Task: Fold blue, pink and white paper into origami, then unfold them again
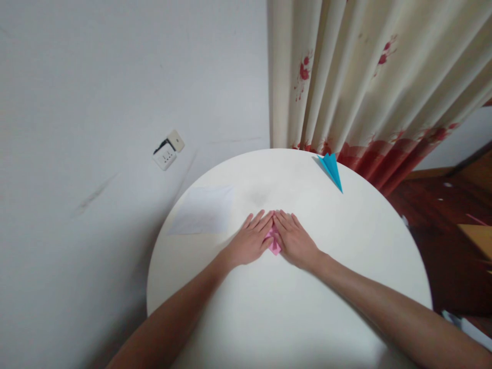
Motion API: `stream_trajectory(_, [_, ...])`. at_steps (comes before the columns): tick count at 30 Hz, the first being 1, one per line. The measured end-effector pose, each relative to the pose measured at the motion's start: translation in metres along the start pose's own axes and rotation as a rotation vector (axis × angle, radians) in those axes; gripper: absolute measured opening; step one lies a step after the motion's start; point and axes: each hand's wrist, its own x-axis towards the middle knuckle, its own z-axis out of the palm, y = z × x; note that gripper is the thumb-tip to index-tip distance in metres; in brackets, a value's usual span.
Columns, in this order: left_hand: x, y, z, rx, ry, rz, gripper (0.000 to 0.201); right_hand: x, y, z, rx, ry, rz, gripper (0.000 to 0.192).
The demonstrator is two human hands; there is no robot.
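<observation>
A small folded pink paper (273, 243) lies on the round white table (346, 246) near its middle. My left hand (251, 240) rests flat on the pink paper's left side, fingers together and stretched out. My right hand (294, 239) lies flat on its right side, fingertips meeting those of the left. Both palms cover most of the paper, so only a pink strip shows between them.
A white sheet of paper (203, 210) lies on the table to the left. A blue folded paper plane (331, 168) sits at the far edge. Behind are a cream curtain with red flowers (365, 77), a grey wall and a wall socket (167, 150).
</observation>
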Motion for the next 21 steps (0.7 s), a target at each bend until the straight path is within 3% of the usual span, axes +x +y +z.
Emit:
stream_trajectory(8, [0.001,0.003,-0.002,-0.007,0.002,-0.005,0.06,-0.005,-0.008,0.003,-0.01,-0.076,-0.022,0.072])
stream_trajectory(21, [-0.006,-0.005,-0.007,-0.063,-0.072,-0.072,0.065,-0.006,0.001,-0.002,-0.006,-0.108,-0.007,0.062])
